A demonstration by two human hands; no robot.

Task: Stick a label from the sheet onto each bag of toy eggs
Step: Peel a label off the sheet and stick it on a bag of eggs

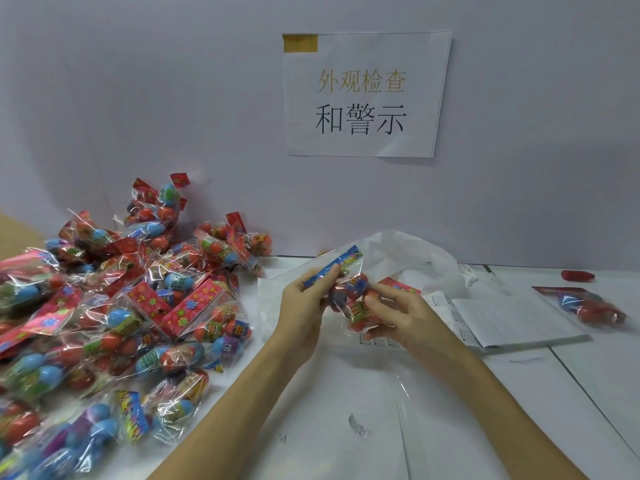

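- A large heap of bags (114, 306) of toy eggs was seen on the left of the table (588, 375), well apart from the hands; the bags overlapped too much for a sure count, though dozens were judged to be there.
- The label sheet (512, 318) was laid flat just to the right of the right hand, so the right hand was judged the nearer for the next peel. Only one sheet could be told for certain.
- One bag (588, 304) was set apart at the far right, beyond the sheet.
- One bag (356, 296) was held above the table between both hands, its long axis tilted from the blue header at upper left down toward the eggs at lower right.
- The left hand (304, 306) was closed around the header strip.
- The right hand (398, 317) was curled against the egg end, fingertips pressed on the film; whether a label lay under them could not be told.
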